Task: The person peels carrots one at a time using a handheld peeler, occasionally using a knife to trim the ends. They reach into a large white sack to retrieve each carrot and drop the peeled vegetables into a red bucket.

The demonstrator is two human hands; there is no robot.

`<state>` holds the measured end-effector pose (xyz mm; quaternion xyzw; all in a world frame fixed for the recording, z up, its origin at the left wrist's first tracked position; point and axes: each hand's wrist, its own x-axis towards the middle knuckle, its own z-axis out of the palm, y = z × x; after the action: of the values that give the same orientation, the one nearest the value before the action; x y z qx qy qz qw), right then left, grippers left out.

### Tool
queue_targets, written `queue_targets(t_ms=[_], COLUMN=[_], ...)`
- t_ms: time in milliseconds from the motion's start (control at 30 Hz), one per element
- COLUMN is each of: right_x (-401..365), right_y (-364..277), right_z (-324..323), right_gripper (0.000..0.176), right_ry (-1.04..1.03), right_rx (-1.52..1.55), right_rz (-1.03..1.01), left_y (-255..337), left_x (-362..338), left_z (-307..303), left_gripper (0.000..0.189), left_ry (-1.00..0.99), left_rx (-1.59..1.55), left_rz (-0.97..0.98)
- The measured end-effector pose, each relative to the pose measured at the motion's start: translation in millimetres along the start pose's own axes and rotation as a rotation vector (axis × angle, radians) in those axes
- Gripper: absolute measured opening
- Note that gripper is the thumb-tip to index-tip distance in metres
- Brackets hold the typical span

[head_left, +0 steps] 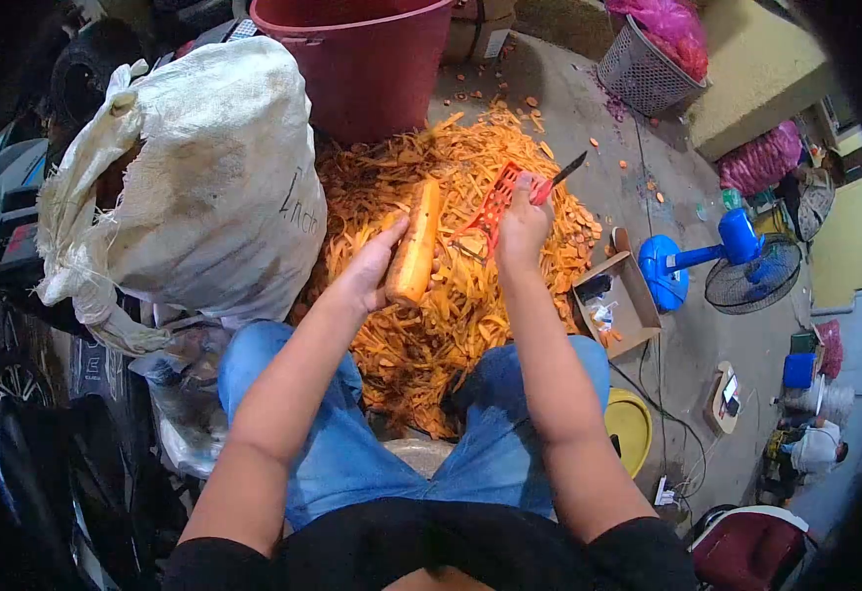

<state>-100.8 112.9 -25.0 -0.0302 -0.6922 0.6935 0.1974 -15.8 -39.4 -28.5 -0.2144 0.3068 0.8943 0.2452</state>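
Note:
A thick, peeled orange carrot (415,246) with small dark marks is held nearly upright in my left hand (377,264), with the fingers behind it. To its right, my right hand (524,225) is closed around a red-handled knife (561,175), whose dark blade points up and to the right. A red perforated plastic piece (495,205) shows at the left side of my right hand; how it is held is unclear. Both hands are above a large heap of orange peelings (451,340) between my knees. The carrot and the knife are apart.
A white sack (219,177) stands at the left, beside a large red tub (357,64). To the right are an open cardboard box (636,300), a blue fan (663,271) and a yellow lid (630,433). A grey basket (643,74) stands behind. Another person (815,448) is far right.

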Motion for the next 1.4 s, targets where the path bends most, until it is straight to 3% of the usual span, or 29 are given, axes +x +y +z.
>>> queue_targets(t_ms=[67, 133, 200, 267, 333, 400, 433, 500, 567, 667, 733, 800, 900, 1000, 1033, 1167, 1233, 1333, 1400], right_x=[-14.0, -34.3, -55.6, -50.9, -50.4, -39.4, -24.7, 20.1, 47.2, 56.1, 47.0, 22.2, -14.6, -21.6, -11.7, 24.6, 25.3, 11.4, -11.6], right_y=[-14.9, -21.5, -34.9, -25.7, -22.1, -20.9, -8.2, 5.6, 4.7, 3.9, 1.6, -14.0, -22.7, -32.0, -27.0, -5.5, -20.6, -19.9, -29.1], right_z=[7.2, 15.1, 23.0, 26.4, 25.4, 21.3, 19.6, -1.2, -22.8, -36.4, -27.3, -7.6, 19.1, 14.2, 10.2, -9.4, -7.1, 5.0, 13.2], right_gripper=[0.025, 0.024, 0.023, 0.022, 0.02, 0.019, 0.02, 0.022, 0.022, 0.023, 0.024, 0.025, 0.025, 0.024, 0.023, 0.022, 0.021, 0.02, 0.02], right_ry=[-0.042, -0.097, -0.181, -0.199, -0.213, -0.154, -0.058, 0.194, 0.401, 0.443, 0.403, 0.15, 0.027, -0.113, -0.063, 0.031, 0.127, 0.034, -0.018], right_rx=[0.072, 0.075, -0.044, -0.023, -0.006, -0.276, -0.262, -0.418, -0.395, -0.27, -0.258, 0.046, -0.007, -0.13, -0.159, -0.204, 0.003, 0.12, 0.015], right_rz=[0.222, 0.217, -0.066, -0.009, 0.055, -0.045, -0.139, -0.148, -0.078, 0.108, 0.138, 0.053, -0.136, -0.049, -0.13, -0.068, -0.055, 0.087, 0.126], left_y=[-2.6, -7.0, -13.4, -12.4, -15.3, -11.4, -12.4, -19.7, -23.3, -23.5, -22.5, -14.4, -7.7, -3.6, -1.0, 1.1, -0.6, -3.5, -3.4], left_x=[2.0, 1.1, 1.9, 7.4, 1.0, -6.1, -5.4, -17.9, -32.5, -32.1, -17.5, -8.2, -4.3, -5.3, -4.3, -4.3, -4.1, -3.0, -2.2], left_z=[0.3, 5.9, 16.8, 20.9, 24.3, 29.0, 25.2, 30.2, 38.4, 41.3, 23.9, 18.6, 13.5, 11.7, 4.8, 0.6, -0.1, 7.3, 10.2], left_gripper=[0.035, 0.036, 0.036, 0.035, 0.034, 0.034, 0.035, 0.036, 0.038, 0.037, 0.036, 0.036, 0.038, 0.038, 0.038, 0.04, 0.04, 0.04, 0.038], left_ry=[-0.056, -0.006, 0.056, 0.141, 0.076, 0.058, -0.057, -0.084, -0.207, -0.149, -0.182, 0.054, 0.003, 0.007, -0.038, -0.089, -0.103, 0.005, 0.037], left_rx=[-0.02, 0.019, -0.093, -0.002, 0.025, 0.285, 0.329, 0.379, 0.478, 0.447, 0.313, 0.212, 0.052, 0.015, 0.006, 0.033, 0.041, 0.027, 0.036], left_rz=[0.019, 0.023, -0.016, 0.063, 0.086, 0.046, 0.076, 0.009, -0.133, -0.125, -0.146, -0.075, -0.061, -0.025, -0.037, -0.022, -0.006, 0.034, 0.0])
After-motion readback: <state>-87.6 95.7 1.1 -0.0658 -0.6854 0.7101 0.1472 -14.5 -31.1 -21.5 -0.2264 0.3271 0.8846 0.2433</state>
